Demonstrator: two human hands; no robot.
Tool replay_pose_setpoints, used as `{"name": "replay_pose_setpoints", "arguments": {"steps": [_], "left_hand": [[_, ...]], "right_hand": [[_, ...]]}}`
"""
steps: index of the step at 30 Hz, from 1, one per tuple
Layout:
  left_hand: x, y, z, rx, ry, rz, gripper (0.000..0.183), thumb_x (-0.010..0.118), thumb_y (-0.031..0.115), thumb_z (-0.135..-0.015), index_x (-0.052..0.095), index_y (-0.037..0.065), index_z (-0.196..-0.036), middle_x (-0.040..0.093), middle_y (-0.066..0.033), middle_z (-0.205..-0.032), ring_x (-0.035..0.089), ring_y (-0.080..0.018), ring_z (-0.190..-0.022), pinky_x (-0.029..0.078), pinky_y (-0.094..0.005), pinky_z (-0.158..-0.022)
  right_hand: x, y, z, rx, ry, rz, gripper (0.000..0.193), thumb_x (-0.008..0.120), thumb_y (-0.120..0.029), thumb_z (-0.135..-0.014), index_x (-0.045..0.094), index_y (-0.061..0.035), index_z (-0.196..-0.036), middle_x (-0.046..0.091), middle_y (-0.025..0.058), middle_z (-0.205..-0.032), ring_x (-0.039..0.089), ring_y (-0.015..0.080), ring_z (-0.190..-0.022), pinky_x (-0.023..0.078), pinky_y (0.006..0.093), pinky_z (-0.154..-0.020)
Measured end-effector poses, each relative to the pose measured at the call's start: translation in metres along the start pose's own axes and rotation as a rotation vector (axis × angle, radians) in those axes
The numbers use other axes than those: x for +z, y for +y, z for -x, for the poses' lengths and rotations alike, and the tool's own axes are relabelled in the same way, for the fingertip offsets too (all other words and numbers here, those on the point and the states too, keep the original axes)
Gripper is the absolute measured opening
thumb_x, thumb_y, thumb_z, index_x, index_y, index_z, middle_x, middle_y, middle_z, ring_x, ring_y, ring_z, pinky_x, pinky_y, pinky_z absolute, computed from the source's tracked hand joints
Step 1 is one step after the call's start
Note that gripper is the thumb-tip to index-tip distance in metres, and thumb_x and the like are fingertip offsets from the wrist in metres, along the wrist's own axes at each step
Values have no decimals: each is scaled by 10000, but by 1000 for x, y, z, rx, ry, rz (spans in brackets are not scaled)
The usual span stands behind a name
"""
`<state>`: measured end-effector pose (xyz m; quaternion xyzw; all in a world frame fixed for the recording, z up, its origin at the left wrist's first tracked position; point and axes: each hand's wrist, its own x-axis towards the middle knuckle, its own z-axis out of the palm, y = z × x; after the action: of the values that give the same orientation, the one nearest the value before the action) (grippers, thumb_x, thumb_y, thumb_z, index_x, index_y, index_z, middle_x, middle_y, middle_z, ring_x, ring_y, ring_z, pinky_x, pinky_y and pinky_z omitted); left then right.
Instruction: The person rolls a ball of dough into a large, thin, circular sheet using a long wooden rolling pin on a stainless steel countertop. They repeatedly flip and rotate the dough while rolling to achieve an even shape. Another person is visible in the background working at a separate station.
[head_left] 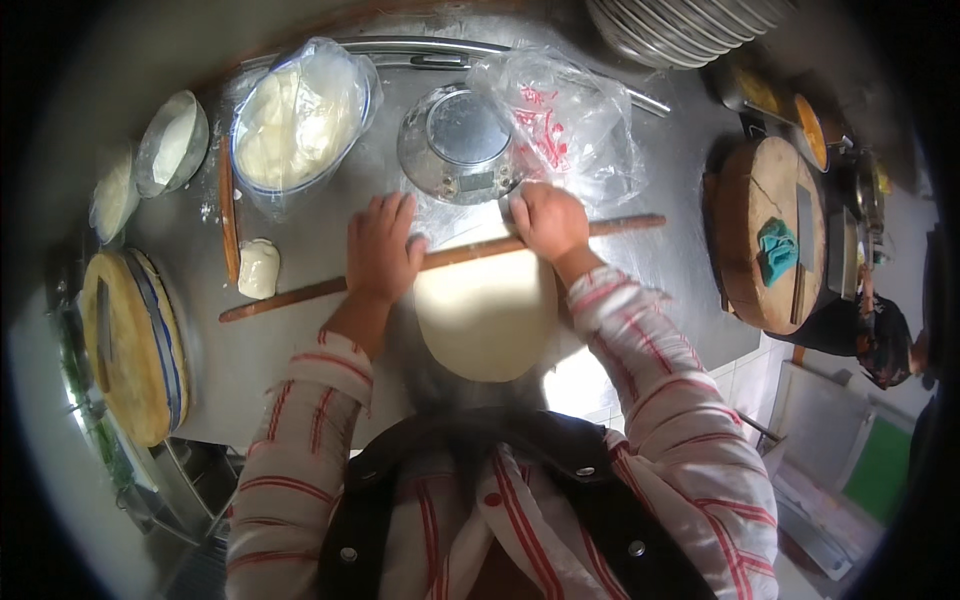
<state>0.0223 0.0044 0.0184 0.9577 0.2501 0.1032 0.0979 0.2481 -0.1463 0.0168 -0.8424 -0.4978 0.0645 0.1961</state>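
Note:
A long, thin wooden rolling pin [300, 297] lies aslant across the far part of a flat, rounded sheet of pale dough [487, 330]. My left hand [383, 245] rests palm down on the pin just left of the dough, its fingers stretched past the wood and the thumb apart. Over the pin at the dough's far right edge, my right hand [550, 222] is closed, fingers curled over the wood. Beyond my hands stands a digital kitchen scale [468, 130] with a round top. A crumpled clear plastic bag [585, 130] with red print touches its right side.
Left on the metal table [640, 270] are a plastic-covered bowl of dough [300, 120], a small dough lump [259, 268], another wooden stick [228, 210] and a flour bowl [172, 145]. Round chopping boards [125, 350] flank both sides; the right one bears a green cloth [777, 250]. Someone stands far right.

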Motion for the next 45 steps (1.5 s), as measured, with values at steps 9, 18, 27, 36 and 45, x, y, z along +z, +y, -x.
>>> {"name": "replay_pose_setpoints", "arguments": {"steps": [9, 18, 27, 36, 45], "left_hand": [[19, -18, -14, -7, 130, -32, 649, 710, 300, -818, 479, 38, -1366, 512, -168, -1394, 463, -358, -1292, 354, -513, -1049], [0, 30, 123, 95, -75, 150, 627, 695, 299, -784, 537, -8, -1308, 529, -182, -1365, 476, -370, -1266, 328, -517, -1075], [-8, 5, 97, -28, -199, -140, 737, 652, 409, -852, 398, 66, -1453, 363, -130, -1524, 299, -358, -1426, 223, -616, -1125], [-30, 56, 211, 7, -287, -89, 797, 707, 454, -771, 451, 64, -1418, 371, -131, -1504, 308, -349, -1406, 252, -599, -1106], [-22, 57, 249, 53, -117, 18, 487, 658, 203, -827, 558, 80, -1288, 582, -108, -1212, 539, -307, -1133, 410, -496, -957]], "right_hand": [[4, 2, -29, -131, 191, 24, 235, 604, -271, -886, 587, -48, -958, 639, 155, -915, 618, 352, -880, 500, 460, -763], [-29, -16, 155, 19, -96, 39, 616, 551, -344, -886, 445, 26, -1367, 494, 252, -1365, 489, 422, -1233, 371, 519, -1038], [-17, -3, 116, 172, -174, 237, 712, 456, -510, -962, 300, -101, -1523, 282, 163, -1575, 235, 331, -1466, 201, 526, -1182], [-26, -19, 251, 115, -180, 199, 739, 571, -444, -877, 367, -63, -1476, 374, 191, -1512, 328, 371, -1405, 211, 563, -1152], [-36, -29, 289, 121, -165, -46, 550, 634, -293, -864, 491, -60, -1341, 556, 151, -1317, 508, 358, -1229, 310, 541, -1090]]}}
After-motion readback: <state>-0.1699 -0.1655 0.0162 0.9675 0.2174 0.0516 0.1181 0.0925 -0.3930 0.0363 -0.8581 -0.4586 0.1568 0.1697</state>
